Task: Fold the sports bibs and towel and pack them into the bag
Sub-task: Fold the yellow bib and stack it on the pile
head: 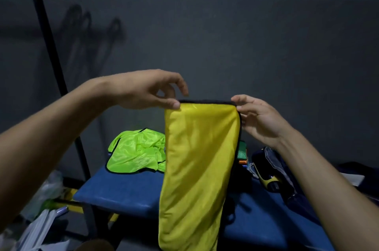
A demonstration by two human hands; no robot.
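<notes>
both hands [207, 105] pinch yellow bib [196, 168] above bench [127, 191].

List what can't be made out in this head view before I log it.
- Bottom end of the yellow bib: cut off by the lower frame edge.
- Folded items behind it: mostly hidden by the bib.
- Inside of the dark bag: too dark, partly covered by the right hand and forearm.
- Left hand grip: blurred.
</notes>
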